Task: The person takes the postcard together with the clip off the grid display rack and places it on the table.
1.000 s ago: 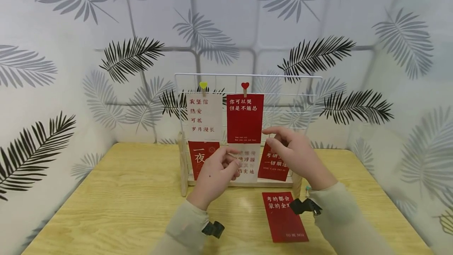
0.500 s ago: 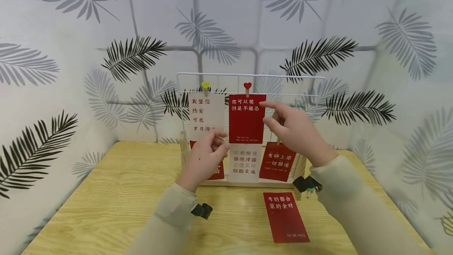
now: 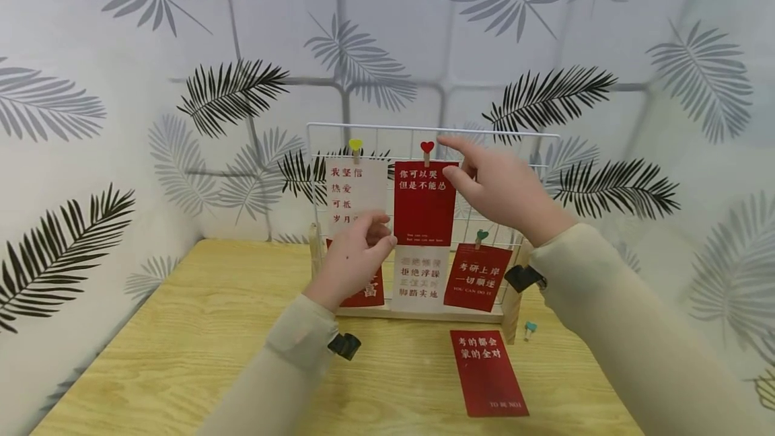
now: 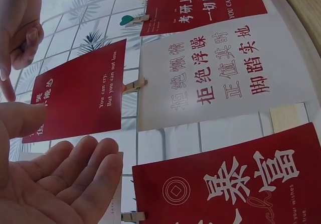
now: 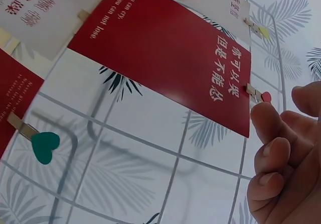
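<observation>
A white wire grid rack (image 3: pixel 514 132) holds several red and white cards lettered in Chinese. My right hand (image 3: pixel 505 184) is by the red card (image 3: pixel 425 210) at top centre, index fingertip beside its red heart clothespin (image 3: pixel 427 147). In the right wrist view its fingers (image 5: pixel 271 184) are loosely bent with nothing between them. My left hand (image 3: pixel 351 258) hovers before the rack, overlapping the lower parts of the white card (image 3: pixel 357 184) and the lower-left red card (image 3: pixel 363 296). Its palm is turned up in the left wrist view, the fingers (image 4: pixel 90 176) relaxed and holding nothing.
Below hang another white card (image 3: pixel 419 288) and a red card (image 3: pixel 475 278) on a teal heart clothespin (image 3: pixel 481 236). A loose red card (image 3: pixel 489 375) lies on the wooden table (image 3: pixel 242 342), with a loose teal clothespin (image 3: pixel 530 328) right of it.
My right hand has risen from the lower-right card to the red heart clothespin, uncovering the teal clip. My left hand has moved up and left, off the lower white card.
</observation>
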`<control>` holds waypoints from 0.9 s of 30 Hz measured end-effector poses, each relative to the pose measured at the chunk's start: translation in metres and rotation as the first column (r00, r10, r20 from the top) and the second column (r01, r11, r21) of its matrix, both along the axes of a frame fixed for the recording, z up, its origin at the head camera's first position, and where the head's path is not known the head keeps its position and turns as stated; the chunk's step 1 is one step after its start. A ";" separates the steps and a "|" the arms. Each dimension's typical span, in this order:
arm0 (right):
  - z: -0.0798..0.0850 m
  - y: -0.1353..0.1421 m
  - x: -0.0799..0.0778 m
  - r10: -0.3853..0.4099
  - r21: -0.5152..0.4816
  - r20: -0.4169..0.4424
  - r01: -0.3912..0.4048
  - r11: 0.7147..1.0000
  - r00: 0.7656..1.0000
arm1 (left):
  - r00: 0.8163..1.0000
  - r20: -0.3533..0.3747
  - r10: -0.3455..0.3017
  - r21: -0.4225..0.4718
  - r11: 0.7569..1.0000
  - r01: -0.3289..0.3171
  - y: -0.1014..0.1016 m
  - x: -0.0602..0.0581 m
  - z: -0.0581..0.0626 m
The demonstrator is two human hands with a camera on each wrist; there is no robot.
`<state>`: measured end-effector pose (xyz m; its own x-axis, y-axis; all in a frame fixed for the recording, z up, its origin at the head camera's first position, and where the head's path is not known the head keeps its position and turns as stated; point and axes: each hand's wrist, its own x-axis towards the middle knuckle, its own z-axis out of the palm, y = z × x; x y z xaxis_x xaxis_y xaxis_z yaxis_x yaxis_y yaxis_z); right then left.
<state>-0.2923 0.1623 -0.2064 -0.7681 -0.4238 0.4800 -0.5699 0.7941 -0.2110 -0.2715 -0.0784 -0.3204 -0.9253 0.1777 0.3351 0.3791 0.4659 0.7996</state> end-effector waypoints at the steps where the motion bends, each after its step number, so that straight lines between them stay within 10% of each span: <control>1: 0.003 -0.001 0.000 -0.008 0.014 0.001 0.008 1.000 1.000 | 1.000 -0.005 -0.002 -0.006 1.000 0.002 0.000 -0.001 0.001; 17: 0.018 -0.024 -0.012 -0.079 0.225 -0.037 0.085 0.971 0.996 | 1.000 0.023 0.005 -0.032 0.999 -0.004 0.002 -0.011 0.010; 27: 0.021 -0.026 -0.017 -0.099 0.181 0.013 0.095 0.979 0.995 | 0.999 -0.044 -0.013 -0.063 0.998 0.010 0.006 -0.021 0.015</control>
<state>-0.3097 0.1361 -0.1852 -0.8190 -0.4247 0.3859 -0.4854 0.8714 -0.0712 -0.2929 -0.0725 -0.3057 -0.9074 0.2104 0.3637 0.4193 0.5096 0.7513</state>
